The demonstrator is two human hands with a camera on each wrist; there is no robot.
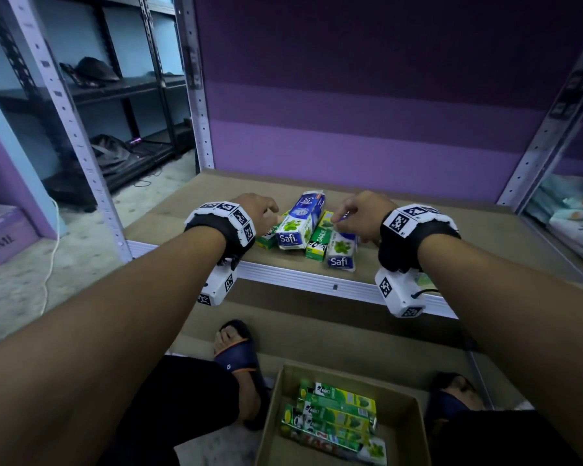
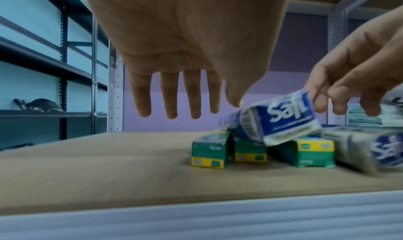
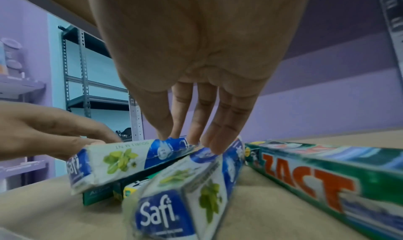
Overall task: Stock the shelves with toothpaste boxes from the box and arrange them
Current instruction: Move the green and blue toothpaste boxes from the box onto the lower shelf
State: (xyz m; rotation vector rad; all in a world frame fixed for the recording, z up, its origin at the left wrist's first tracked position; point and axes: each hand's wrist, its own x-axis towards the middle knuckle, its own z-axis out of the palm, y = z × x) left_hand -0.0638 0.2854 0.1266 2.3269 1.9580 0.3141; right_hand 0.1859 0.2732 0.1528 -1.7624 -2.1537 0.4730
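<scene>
Several toothpaste boxes lie in a loose pile on the brown shelf board point(image 1: 182, 223). A blue and white Safi box point(image 1: 302, 220) rests tilted on green Darlie boxes point(image 2: 250, 150). A second Safi box point(image 3: 174, 200) lies to its right. My right hand point(image 3: 189, 140) reaches down with straight fingers, and its fingertips touch the far ends of both Safi boxes. My left hand point(image 2: 196, 109) hovers just left of the pile with straight, spread fingers, its thumb close to the tilted Safi box. A long green Zact box point(image 3: 316, 180) lies right of my right hand.
An open cardboard box point(image 1: 414, 432) on the floor below holds several green toothpaste boxes point(image 1: 337, 412). My feet in dark sandals point(image 1: 236, 358) stand beside it. Metal uprights point(image 1: 199, 95) frame the shelf, with a purple back panel point(image 1: 367, 129) behind. Bare board lies left of the pile.
</scene>
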